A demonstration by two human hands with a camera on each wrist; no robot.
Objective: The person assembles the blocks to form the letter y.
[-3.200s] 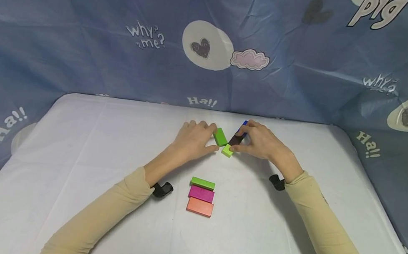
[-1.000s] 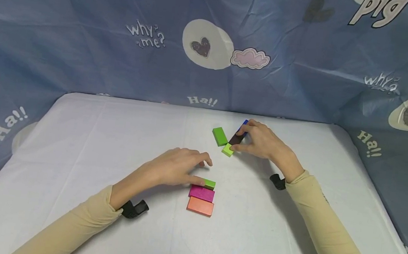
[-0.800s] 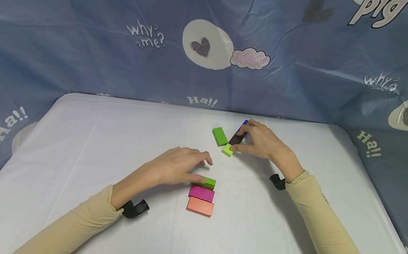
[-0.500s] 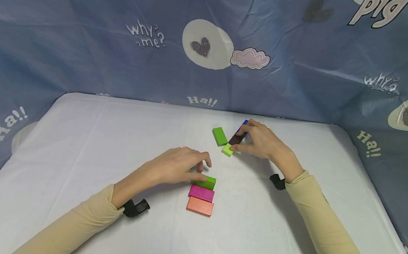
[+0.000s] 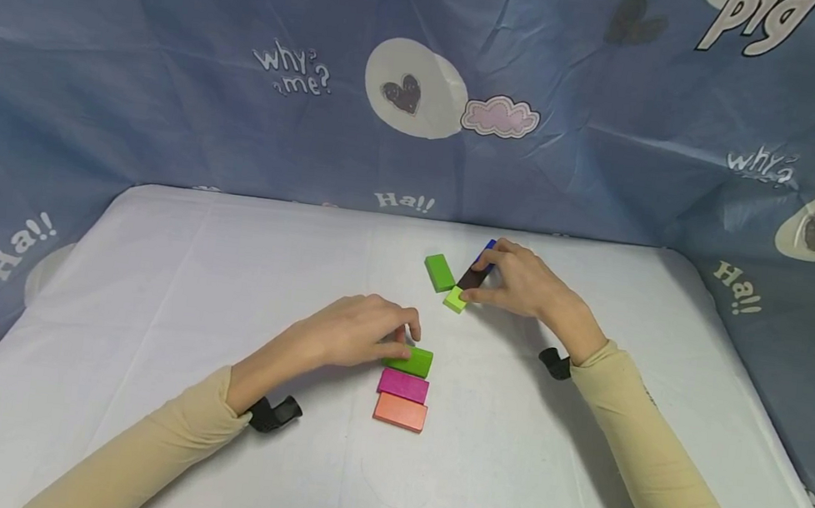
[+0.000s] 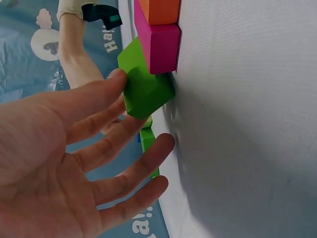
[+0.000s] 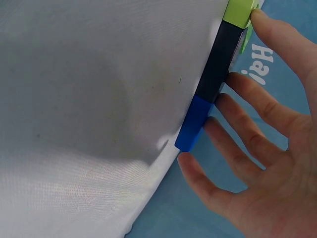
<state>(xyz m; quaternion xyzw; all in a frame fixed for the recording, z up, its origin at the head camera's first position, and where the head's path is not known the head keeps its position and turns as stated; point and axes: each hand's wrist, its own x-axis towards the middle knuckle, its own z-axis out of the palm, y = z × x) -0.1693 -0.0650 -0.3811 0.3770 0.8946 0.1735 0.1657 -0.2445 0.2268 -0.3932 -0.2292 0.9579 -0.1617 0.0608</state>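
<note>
My left hand (image 5: pixel 353 336) pinches a green block (image 5: pixel 419 363) between thumb and forefinger, its other fingers spread. In the left wrist view that green block (image 6: pixel 143 82) is tilted, right beside the magenta block (image 6: pixel 163 47). Farther back, my right hand (image 5: pixel 525 280) rests its fingertips along a row of blocks. Its thumb touches the lime block (image 7: pixel 238 12); its other fingertips lie along the black block (image 7: pixel 218 62) and the blue block (image 7: pixel 193 121). A second green block (image 5: pixel 439 273) lies just left of this row, angled to it, one corner close to the lime block.
In front of the left hand's block lie the magenta block (image 5: pixel 403 385) and an orange block (image 5: pixel 400 412), side by side. All rest on a white-covered table (image 5: pixel 489 464). A blue printed cloth (image 5: pixel 240 134) stands behind and along the sides.
My left hand has come from the far green block toward me and taken hold of the near green block, which has tipped so its broad face shows. The right hand has stayed put.
</note>
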